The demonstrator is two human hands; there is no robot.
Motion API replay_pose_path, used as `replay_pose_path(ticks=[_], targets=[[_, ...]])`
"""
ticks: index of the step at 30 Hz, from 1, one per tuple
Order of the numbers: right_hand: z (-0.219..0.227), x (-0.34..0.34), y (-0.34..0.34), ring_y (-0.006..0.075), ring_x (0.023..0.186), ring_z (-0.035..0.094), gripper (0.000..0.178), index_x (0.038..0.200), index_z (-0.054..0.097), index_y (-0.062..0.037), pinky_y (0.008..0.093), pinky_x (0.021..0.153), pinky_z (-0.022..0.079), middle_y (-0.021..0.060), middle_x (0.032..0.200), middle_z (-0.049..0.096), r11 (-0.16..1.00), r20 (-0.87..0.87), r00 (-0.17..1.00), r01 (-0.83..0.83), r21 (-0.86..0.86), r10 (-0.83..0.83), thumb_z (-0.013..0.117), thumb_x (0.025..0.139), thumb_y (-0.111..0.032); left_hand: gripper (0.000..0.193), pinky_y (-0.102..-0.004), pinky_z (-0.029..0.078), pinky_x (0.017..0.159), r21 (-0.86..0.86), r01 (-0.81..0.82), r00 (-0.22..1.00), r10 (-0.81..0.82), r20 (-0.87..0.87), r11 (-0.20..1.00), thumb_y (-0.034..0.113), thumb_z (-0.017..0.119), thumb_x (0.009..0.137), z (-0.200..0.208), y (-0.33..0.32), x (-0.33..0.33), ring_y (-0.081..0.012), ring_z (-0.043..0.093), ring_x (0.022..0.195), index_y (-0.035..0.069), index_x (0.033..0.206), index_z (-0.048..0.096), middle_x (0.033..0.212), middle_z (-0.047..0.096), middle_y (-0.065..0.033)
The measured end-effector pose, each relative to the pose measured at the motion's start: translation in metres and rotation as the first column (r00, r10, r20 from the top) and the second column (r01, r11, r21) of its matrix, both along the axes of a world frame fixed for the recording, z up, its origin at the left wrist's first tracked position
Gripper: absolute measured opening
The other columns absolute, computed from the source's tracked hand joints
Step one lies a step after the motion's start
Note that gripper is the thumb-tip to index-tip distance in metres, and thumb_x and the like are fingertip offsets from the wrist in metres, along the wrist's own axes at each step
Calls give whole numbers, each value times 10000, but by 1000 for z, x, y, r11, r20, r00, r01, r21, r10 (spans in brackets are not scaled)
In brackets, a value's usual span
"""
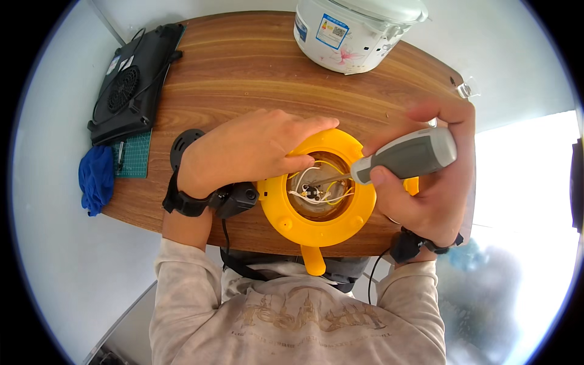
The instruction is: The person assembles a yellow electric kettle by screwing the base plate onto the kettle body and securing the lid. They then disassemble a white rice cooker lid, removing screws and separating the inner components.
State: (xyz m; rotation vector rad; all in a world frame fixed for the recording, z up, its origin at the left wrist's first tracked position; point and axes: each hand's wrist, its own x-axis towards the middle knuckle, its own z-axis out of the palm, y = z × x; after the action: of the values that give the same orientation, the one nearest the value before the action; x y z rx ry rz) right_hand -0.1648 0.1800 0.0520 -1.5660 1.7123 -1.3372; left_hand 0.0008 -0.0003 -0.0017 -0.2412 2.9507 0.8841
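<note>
While the left hand lies over the far left part of a yellow ring-shaped housing, the right hand is closed around the grey handle of a screwdriver. The two hands are apart, on opposite sides of the opening. The left hand's thumb and forefinger are spread on the ring, but I cannot tell whether they clamp it or only rest there. The housing is near the front edge of the wooden table, its yellow handle pointing toward the person. The screwdriver's shaft slants into the opening, among white and yellow wires; its tip is near a small black part, though contact is unclear. A white rice cooker stands at the far side; at left are a black appliance, a green mat and a blue cloth.
</note>
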Motion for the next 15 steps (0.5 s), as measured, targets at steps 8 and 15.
replay_pose_path(ticks=[8,15], targets=[[-4,0,2,165,755,688,591,1168,353,-52,261,701,542,134,883,721,998,-70,997,-37,-48,34,756,736,-28,630,-451,528,841,-8,9,999,-9,-48,1000,290,660,935,-6,1,-1,-392,655,982,90,1495,450,1272,657,-174],[-8,-2,2,152,740,682,596,1167,364,-62,259,687,544,136,883,720,992,-192,979,-88,-91,69,758,727,17,630,-455,533,803,3,-4,999,4,-40,1000,277,666,932,-4,2,-1,-394,666,928,92,1494,448,1122,698,-198]])
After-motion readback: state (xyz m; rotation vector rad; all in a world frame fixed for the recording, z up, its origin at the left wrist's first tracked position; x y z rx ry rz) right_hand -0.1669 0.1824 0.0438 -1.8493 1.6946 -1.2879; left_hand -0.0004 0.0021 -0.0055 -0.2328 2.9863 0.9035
